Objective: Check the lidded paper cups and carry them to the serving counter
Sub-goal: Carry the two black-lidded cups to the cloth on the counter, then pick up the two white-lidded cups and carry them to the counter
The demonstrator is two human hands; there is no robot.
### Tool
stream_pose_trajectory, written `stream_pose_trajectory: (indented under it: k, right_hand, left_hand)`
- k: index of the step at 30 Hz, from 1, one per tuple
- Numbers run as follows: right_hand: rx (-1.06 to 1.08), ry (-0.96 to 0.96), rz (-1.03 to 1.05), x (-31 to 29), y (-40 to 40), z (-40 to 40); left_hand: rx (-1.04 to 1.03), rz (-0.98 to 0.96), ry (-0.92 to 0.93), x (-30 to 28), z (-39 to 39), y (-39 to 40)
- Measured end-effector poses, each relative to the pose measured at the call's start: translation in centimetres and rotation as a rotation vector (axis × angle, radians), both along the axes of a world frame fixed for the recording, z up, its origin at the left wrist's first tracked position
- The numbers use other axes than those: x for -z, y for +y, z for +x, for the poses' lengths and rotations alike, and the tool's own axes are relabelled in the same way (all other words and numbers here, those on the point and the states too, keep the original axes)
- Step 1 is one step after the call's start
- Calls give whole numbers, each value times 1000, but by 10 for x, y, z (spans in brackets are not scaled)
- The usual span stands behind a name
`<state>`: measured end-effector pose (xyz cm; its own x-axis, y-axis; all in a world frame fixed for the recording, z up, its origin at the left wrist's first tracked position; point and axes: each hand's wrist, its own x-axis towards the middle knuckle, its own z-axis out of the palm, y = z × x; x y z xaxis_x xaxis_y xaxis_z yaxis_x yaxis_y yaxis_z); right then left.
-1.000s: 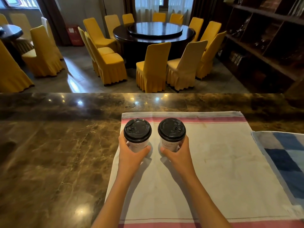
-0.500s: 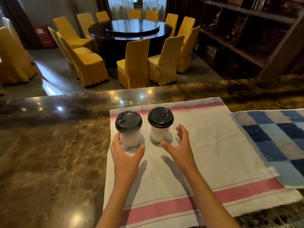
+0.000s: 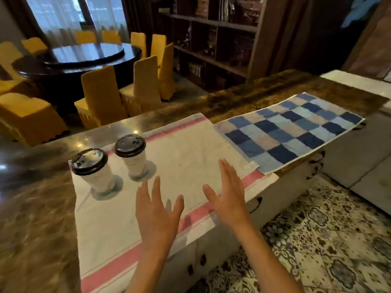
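From my remote seat I see two lidded paper cups standing upright on a white cloth with pink stripes [image 3: 190, 161], which lies on the brown marble bench [image 3: 36, 218]. The nearer cup [image 3: 94, 170] sits at the cloth's left edge; the farther cup [image 3: 132, 155] stands just beside it, up and to the right, a small gap between them. Both wear black plastic lids, and the picture is blurred enough that I cannot read any print on their sides.

Neither hand touches a cup. The left hand [image 3: 157, 214] hangs over the cloth near its pink stripe, fingers [image 3: 155, 191] spread and empty — well to the right of the nearer cup. The right hand [image 3: 230, 193] hangs beside it, further right, palm turned inward, fingers straight and apart, holding nothing.

To the right of the white cloth lies a blue checked cloth [image 3: 296, 127], its edge meeting the white one. Beyond the bench stand yellow-covered chairs [image 3: 101, 96] around a dark round table [image 3: 78, 58], with a dark wooden shelf unit [image 3: 218, 39] further right — patterned floor tiles [image 3: 317, 240] below.
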<state>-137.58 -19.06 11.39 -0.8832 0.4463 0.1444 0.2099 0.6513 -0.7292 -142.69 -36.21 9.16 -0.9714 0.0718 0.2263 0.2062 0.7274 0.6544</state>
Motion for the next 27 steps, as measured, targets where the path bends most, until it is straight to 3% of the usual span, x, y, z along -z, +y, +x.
stream_pose_trajectory:
  k: [4, 11, 21, 27]
  right_hand:
    - [180, 21, 228, 0, 57, 102]
    - [640, -149, 458, -5, 142, 337]
    - [1366, -418, 426, -6, 158, 664]
    - [1693, -539, 394, 0, 136, 802]
  left_hand:
    - [289, -143, 179, -11, 54, 72]
    - [774, -237, 428, -31, 220, 213]
    - [1469, -100, 557, -39, 530, 357]
    - [1814, -25, 600, -33, 692, 399]
